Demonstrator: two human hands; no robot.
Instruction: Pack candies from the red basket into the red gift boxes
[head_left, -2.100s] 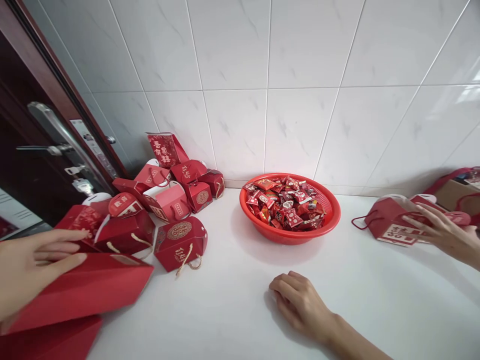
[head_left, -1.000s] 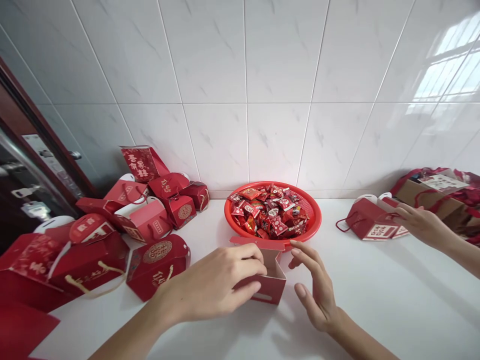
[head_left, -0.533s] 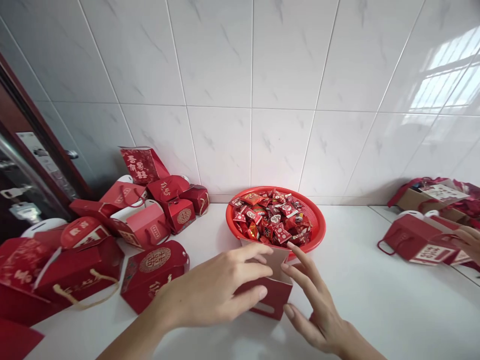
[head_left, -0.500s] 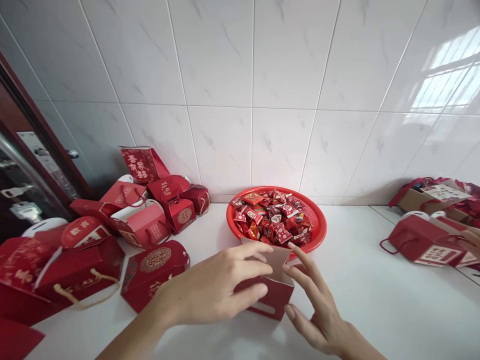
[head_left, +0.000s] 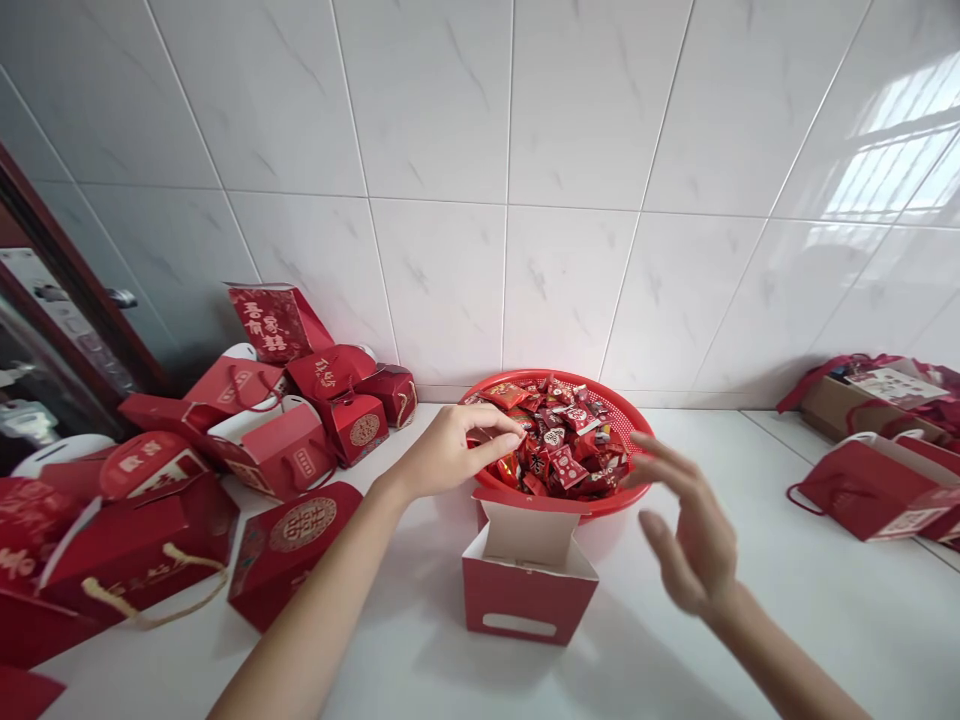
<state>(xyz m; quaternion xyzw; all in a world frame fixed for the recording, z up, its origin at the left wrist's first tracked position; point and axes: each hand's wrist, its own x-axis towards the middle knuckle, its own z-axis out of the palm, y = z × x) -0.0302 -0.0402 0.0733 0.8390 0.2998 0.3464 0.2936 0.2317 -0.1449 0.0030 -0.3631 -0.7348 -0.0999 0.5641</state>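
Note:
A red box [head_left: 530, 600] with its top open and pale inside stands on the white surface in front of me. Right behind it, a round red plastic basket [head_left: 639, 430] holds a heap of red-wrapped sweets [head_left: 562, 465]. My left hand [head_left: 461, 450] is over the basket's left edge, thumb and fingertips pressed together at the sweets; whatever they pinch is too small to make out. At the basket's right edge, my right hand [head_left: 686, 525] hangs in the air with fingers apart and nothing in it, slightly blurred.
Several red gift boxes [head_left: 300, 525] are piled on the left, some with cord handles. More red boxes [head_left: 874, 485] and a brown carton [head_left: 862, 405] lie at the right. A tiled wall [head_left: 574, 290] rises behind the basket. A dark door frame [head_left: 67, 270] stands far left.
Both hands have left the open red box. My left hand moved up and left to the basket, its fingers closing together; my right hand moved up and right.

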